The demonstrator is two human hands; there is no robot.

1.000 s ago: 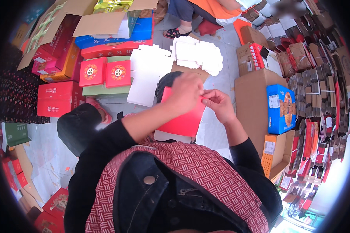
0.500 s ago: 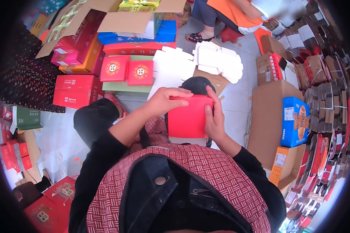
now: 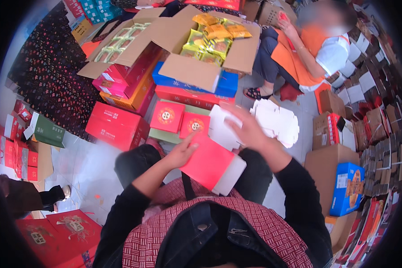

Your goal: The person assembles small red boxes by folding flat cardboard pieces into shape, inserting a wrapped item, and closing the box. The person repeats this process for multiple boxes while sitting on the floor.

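A red box with a white section at its near right end is held tilted above my lap. My left hand grips its left edge, thumb along the top. Off the box, my right hand is raised ahead of it with fingers apart, slightly blurred and holding nothing. Beneath that hand lies a flat white carton sheet. Two closed red gift boxes with round gold emblems, a left one and a right one, rest just beyond my left hand.
Cut white cartons lie on the floor at right. An open cardboard box of yellow and orange packets stands ahead on stacked boxes. Another person in an orange apron sits at far right. A large red carton stands left.
My right hand has let go of the red box and moved forward and up. The box has turned and tilted in my left hand, and the view has shifted, showing more ahead.
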